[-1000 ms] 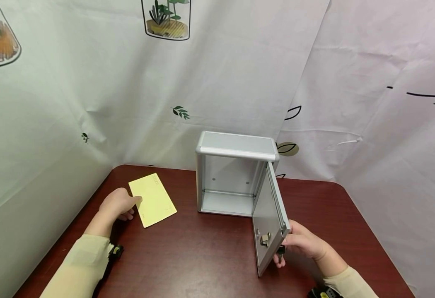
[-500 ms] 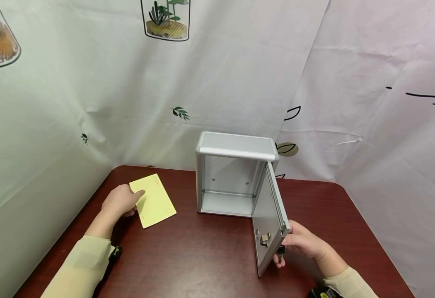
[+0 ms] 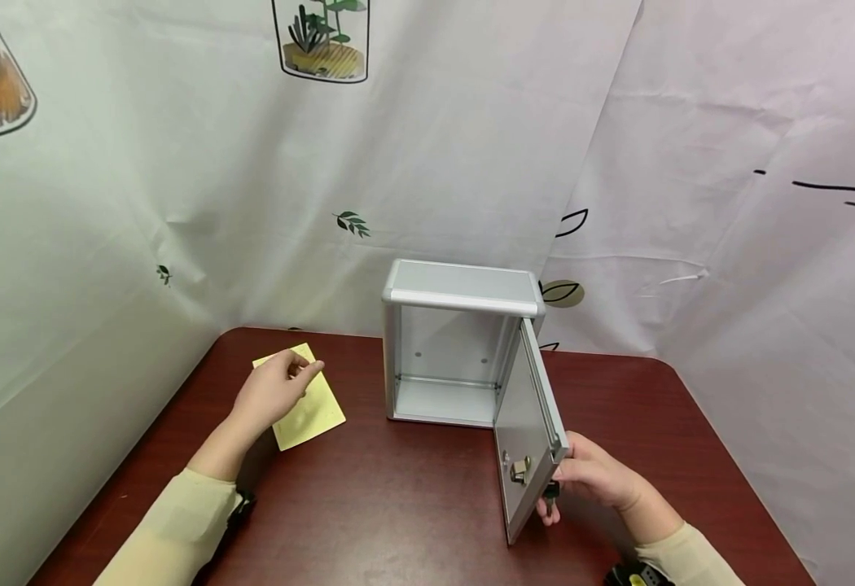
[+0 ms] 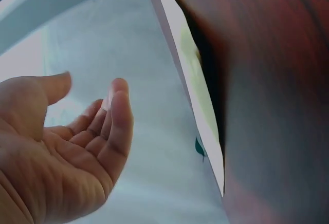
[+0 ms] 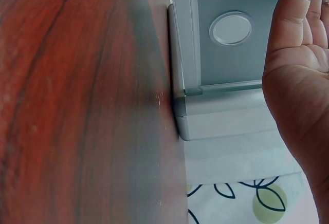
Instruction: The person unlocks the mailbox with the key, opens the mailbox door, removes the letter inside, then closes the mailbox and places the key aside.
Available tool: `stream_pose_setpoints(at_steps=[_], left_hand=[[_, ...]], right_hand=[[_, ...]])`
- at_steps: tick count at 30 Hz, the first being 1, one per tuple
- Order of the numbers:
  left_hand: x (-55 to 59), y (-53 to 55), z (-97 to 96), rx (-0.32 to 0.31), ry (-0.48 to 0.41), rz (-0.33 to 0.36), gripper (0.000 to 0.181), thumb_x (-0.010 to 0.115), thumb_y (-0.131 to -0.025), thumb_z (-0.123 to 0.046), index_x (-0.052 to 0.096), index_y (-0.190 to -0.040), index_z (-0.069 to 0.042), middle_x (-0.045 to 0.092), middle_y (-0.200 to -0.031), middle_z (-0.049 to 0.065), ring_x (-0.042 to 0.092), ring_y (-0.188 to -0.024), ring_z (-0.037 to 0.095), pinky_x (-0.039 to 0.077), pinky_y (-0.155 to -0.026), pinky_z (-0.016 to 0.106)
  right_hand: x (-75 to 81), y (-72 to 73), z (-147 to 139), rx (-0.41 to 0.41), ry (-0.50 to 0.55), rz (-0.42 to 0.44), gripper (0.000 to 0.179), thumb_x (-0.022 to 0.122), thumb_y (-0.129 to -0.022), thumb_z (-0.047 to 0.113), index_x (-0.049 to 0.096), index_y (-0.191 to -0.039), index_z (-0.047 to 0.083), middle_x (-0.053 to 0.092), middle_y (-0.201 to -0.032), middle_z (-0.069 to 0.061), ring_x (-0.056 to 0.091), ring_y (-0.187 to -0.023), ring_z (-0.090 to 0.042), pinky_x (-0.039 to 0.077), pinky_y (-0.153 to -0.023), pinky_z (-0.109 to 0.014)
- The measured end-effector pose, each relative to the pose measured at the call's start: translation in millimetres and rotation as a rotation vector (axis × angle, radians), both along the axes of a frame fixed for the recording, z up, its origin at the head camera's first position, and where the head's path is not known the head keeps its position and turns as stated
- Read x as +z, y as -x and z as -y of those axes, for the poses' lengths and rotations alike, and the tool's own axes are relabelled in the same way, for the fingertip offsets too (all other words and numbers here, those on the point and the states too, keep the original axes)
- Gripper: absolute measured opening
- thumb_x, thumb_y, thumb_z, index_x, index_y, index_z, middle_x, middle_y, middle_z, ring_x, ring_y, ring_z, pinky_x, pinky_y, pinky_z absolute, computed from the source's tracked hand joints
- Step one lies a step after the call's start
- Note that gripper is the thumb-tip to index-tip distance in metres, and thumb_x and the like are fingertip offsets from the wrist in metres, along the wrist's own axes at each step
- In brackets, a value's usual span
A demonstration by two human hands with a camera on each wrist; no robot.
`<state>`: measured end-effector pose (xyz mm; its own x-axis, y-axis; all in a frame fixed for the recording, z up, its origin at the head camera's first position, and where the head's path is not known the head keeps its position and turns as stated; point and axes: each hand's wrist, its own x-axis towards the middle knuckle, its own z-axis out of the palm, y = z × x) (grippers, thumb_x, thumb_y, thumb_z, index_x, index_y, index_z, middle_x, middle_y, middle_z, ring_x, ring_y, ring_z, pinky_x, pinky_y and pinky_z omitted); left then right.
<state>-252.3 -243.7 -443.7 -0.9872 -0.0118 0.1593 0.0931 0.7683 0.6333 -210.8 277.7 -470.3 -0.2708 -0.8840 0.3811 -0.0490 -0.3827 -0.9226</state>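
A yellow envelope (image 3: 315, 419) lies on the left part of the table. My left hand (image 3: 272, 391) hovers over it and hides part of it. In the left wrist view the thumb stands apart from the loosely bent fingers (image 4: 122, 116), with nothing between them. A silver metal box (image 3: 464, 286) stands upright near the back edge, its front door (image 3: 526, 423) swung out toward me. My right hand (image 3: 598, 478) holds the door's free edge from the outer side, next to a key (image 3: 552, 491) in the lock. The door partly hides those fingers.
The dark red wooden table (image 3: 369, 505) has rounded back corners. White printed cloth (image 3: 457, 163) hangs behind and at both sides. A lock cam (image 3: 520, 470) juts from the door's inner face.
My left hand has come off the envelope's left edge and moved up and right above it. The envelope stays on the table; the right hand and door have not moved.
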Motion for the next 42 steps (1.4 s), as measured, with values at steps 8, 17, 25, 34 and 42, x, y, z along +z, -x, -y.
stream_pose_setpoints(at_steps=[8, 17, 25, 34, 42], left_hand=[[-3.8, -2.7, -23.9, -0.159, -0.184, -0.039, 0.069, 0.061, -0.115, -0.05, 0.049, -0.162, -0.002, 0.074, -0.136, 0.016, 0.071, -0.123, 0.035, 0.06, -0.097, 0.052], [-3.9, -11.3, -58.9, -0.288, -0.3, -0.061, 0.064, 0.061, -0.117, -0.04, 0.042, -0.171, -0.01, 0.06, -0.16, 0.019, 0.058, -0.147, 0.041, 0.045, -0.12, 0.064], [-3.0, -10.7, -82.3, -0.328, -0.392, -0.068, 0.078, 0.057, -0.119, -0.039, 0.015, -0.181, -0.016, 0.048, -0.171, 0.02, 0.047, -0.157, 0.037, 0.038, -0.126, 0.062], [-7.0, -6.7, -93.2, -0.356, -0.365, -0.06, 0.074, 0.052, -0.119, -0.045, 0.017, -0.181, -0.025, 0.045, -0.173, 0.016, 0.044, -0.16, 0.037, 0.037, -0.127, 0.063], [-5.4, -5.1, -97.0, -0.372, -0.364, -0.025, 0.073, 0.05, -0.12, -0.046, 0.017, -0.181, -0.026, 0.042, -0.176, 0.016, 0.038, -0.162, 0.036, 0.034, -0.129, 0.063]], right_hand=[[-0.3, -0.3, 0.3, 0.001, -0.002, 0.001, 0.03, 0.032, -0.111, -0.009, 0.056, -0.108, -0.028, 0.056, -0.082, -0.051, 0.066, -0.07, -0.053, 0.068, -0.066, -0.053], [-0.1, -0.8, 1.0, 0.002, 0.0, 0.0, 0.031, 0.032, -0.111, -0.009, 0.057, -0.108, -0.028, 0.056, -0.082, -0.051, 0.066, -0.071, -0.053, 0.068, -0.066, -0.053], [-0.8, -0.7, 2.1, 0.008, 0.002, 0.003, 0.031, 0.032, -0.111, -0.009, 0.057, -0.109, -0.028, 0.055, -0.081, -0.051, 0.064, -0.069, -0.053, 0.068, -0.066, -0.053], [-0.4, -0.5, 2.3, 0.003, 0.001, 0.012, 0.031, 0.031, -0.11, -0.011, 0.057, -0.109, -0.027, 0.056, -0.082, -0.05, 0.066, -0.071, -0.051, 0.068, -0.067, -0.053], [-0.3, -1.1, 5.1, 0.005, 0.007, 0.004, 0.032, 0.031, -0.11, -0.011, 0.058, -0.107, -0.028, 0.055, -0.082, -0.05, 0.064, -0.068, -0.051, 0.068, -0.067, -0.052]])
